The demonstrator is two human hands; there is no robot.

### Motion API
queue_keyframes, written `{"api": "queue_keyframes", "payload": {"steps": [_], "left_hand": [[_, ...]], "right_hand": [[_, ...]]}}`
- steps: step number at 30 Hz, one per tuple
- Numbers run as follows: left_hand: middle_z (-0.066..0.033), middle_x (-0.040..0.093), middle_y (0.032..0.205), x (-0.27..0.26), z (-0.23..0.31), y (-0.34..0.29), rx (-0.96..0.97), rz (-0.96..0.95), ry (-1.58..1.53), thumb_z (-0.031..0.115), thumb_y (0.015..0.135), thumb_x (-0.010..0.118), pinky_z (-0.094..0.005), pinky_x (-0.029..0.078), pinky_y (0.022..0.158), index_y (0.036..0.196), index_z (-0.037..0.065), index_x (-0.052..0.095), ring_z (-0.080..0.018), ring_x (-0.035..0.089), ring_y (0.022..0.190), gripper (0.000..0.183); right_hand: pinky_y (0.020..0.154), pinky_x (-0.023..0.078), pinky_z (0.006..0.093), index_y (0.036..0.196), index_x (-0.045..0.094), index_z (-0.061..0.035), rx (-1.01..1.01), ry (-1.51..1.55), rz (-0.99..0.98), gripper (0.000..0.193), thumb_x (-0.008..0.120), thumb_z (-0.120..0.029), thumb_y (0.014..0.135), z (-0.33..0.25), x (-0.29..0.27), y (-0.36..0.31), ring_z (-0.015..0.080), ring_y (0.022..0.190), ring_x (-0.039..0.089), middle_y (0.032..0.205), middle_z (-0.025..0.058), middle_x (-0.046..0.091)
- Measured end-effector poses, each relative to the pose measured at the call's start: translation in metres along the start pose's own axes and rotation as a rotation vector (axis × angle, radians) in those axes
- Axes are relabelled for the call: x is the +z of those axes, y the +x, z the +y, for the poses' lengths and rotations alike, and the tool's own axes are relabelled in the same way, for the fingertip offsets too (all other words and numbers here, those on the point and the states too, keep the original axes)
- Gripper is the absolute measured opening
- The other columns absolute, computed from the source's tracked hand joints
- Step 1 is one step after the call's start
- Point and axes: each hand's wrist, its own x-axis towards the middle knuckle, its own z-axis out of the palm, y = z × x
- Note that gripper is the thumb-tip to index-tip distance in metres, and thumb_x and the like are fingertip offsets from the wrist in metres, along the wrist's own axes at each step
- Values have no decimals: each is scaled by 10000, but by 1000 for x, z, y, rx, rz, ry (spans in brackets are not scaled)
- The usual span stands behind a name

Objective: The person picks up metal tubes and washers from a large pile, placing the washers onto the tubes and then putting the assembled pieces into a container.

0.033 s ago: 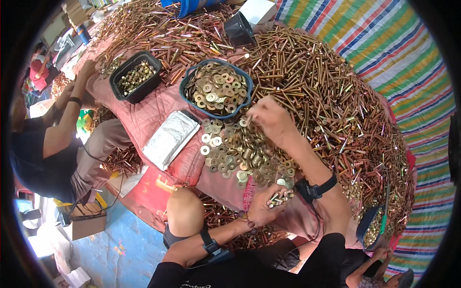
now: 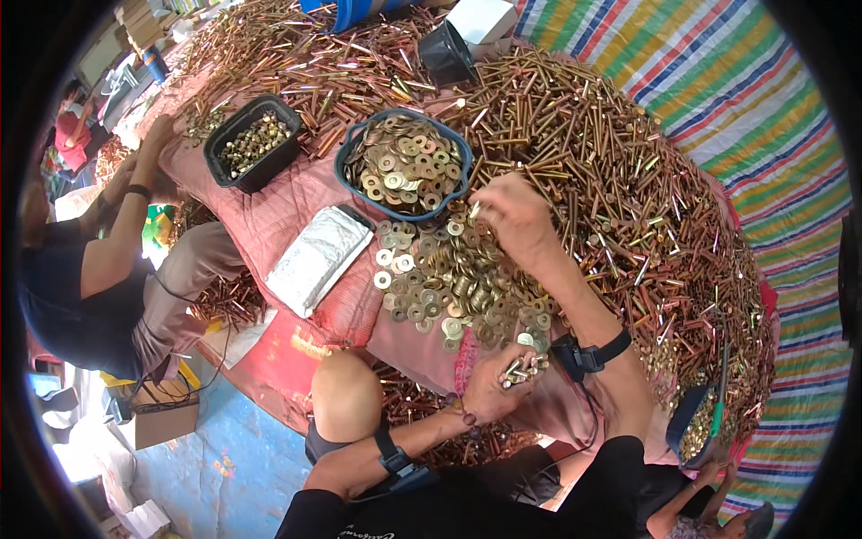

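Note:
My left hand is closed around a bundle of bolts, whose shiny ends stick up beside the thumb. Just beyond it, loose flat washers lie in a heap on the pink cloth. Over the far edge of that heap, where it meets the pile of long brassy bolts, is my right hand. Its fingers are bent together and blurred. A small bright tip shows at them, too smeared to name. Left of this hand stands a blue basin full of washers.
A black tub of nuts stands at the left, near a white packet. A dark bucket lies tipped at the back. At the left sits another person, arm stretched toward the pile. A blue container is at the lower right.
My right hand has shifted slightly right and turned a little, and a bright tip now shows at its fingers. My left hand stays in place with the bolts.

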Motion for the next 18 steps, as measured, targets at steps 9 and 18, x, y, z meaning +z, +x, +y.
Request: {"api": "queue_keyframes", "payload": {"steps": [9,18], "left_hand": [[-12,687,881,-4,4,3,1,-42,-92,31,919,722,-245,527,634,1219,35,630,-62,634,716,314],[-16,656,789,-3,1,4,-105,-139,-144,25,865,731,-264,506,642,1097,42,656,-82,595,693,244]], "right_hand": [[704,543,245,1155,640,13,556,345,313,218,635,-91,963,-46,-90,-101,105,817,672,941,66,722],[695,551,309,1110,645,-18,727,360,179,193,659,-69,925,-94,-50,-215,176,835,673,969,99,684]]}}
